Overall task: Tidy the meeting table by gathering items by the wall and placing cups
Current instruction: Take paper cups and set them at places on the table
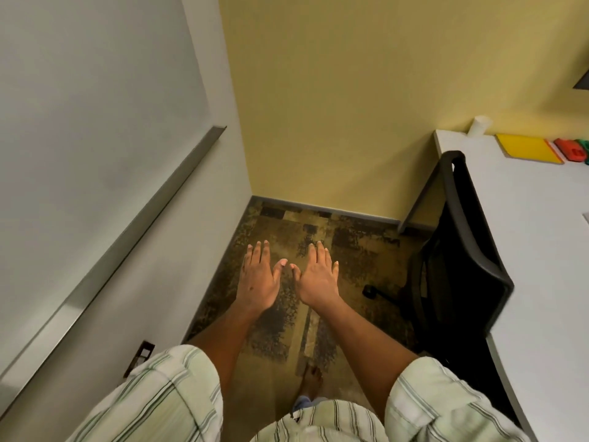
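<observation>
A person holds the left hand [258,279] and right hand [318,277] flat over patterned carpet [280,314], fingers straight, thumbs nearly meeting, gripping nothing. On the white table [526,224] at right, a blurred white cup [479,125] stands by the yellow wall [350,106] near a yellow folder [529,149]. A red item [570,150] and a green item [584,144], cut off at the frame's edge, are unidentifiable.

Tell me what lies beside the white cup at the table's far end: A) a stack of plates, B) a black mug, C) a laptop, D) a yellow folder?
D: a flat yellow folder lies on the table next to the white cup, close to the yellow wall.
</observation>
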Demonstrator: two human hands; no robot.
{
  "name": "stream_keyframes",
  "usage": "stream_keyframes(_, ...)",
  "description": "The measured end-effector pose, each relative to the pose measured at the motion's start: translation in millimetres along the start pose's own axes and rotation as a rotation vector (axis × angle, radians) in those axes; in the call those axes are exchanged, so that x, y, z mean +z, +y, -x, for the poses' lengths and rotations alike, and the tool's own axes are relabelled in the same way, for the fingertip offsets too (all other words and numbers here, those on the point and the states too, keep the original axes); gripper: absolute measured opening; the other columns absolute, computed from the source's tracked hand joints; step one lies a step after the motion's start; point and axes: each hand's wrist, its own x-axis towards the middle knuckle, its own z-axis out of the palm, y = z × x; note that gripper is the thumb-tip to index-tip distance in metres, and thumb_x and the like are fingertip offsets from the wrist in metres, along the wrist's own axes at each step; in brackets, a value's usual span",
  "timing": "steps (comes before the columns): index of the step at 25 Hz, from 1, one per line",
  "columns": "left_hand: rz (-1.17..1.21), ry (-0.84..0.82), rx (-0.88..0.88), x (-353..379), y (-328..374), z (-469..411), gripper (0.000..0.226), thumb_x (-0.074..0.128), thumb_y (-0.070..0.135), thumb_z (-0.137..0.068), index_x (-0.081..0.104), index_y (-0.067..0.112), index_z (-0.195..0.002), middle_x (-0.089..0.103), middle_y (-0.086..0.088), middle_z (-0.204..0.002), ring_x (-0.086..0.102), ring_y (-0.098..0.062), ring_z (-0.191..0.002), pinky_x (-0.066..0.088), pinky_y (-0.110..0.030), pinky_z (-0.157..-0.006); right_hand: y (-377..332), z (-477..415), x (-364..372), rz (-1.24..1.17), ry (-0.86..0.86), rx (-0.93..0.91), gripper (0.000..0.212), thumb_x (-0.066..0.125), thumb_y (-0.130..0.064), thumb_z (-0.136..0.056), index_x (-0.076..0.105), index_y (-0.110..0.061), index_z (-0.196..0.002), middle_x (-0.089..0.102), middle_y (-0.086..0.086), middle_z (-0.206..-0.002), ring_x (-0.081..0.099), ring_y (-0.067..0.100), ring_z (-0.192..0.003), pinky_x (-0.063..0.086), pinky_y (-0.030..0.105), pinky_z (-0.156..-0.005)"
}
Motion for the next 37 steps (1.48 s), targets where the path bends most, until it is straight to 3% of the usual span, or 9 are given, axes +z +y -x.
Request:
stream_keyframes(8,0.012,-0.027,0.016,12,41,-185,0.068,0.027,0.053,-0.095,0.017,0.014,-0.149,0.022,-0.009,-0.157,0.012,-0.025,-0.147,0.016,-0.041,-0.12,-2,-175,-51,-0.028,-0.003,0.036,0.073,0.029,-0.054,-0.098,0.004,-0.014,-0.153,-0.005,0.005,-0.162,-0.006,0.024,-0.149,-0.001,0.05,-0.119)
stream_keyframes(19,0.052,-0.18,0.265,67,108,-420,0.067,0.027,0.052,-0.096,0.015,0.014,-0.149,0.018,-0.008,-0.158,0.008,-0.024,-0.147,0.014,-0.041,-0.12,50,-368,-95,-0.049,0.129,0.314,0.072,0.029,-0.053,-0.098,0.003,-0.013,-0.153,-0.004,0.006,-0.162,-0.006,0.024,-0.149,-0.002,0.049,-0.118)
stream_keyframes(24,0.045,-0.251,0.472,69,150,-534,0.065,0.03,0.05,-0.096,0.015,0.015,-0.15,0.018,-0.009,-0.158,0.008,-0.025,-0.147,0.014,-0.04,-0.12,50,-455,-133,-0.116,0.278,0.491,0.073,0.032,-0.053,-0.097,0.005,-0.014,-0.152,-0.002,0.006,-0.162,-0.004,0.025,-0.149,-0.003,0.049,-0.118)
stream_keyframes(37,0.033,-0.373,0.679,148,283,-680,0.067,0.027,0.052,-0.095,0.015,0.015,-0.15,0.018,-0.008,-0.158,0.007,-0.024,-0.148,0.013,-0.038,-0.119,172,-591,-211,-0.138,0.359,0.727,0.073,0.03,-0.055,-0.097,0.0,-0.017,-0.152,-0.006,0.006,-0.161,-0.006,0.027,-0.148,0.0,0.051,-0.119)
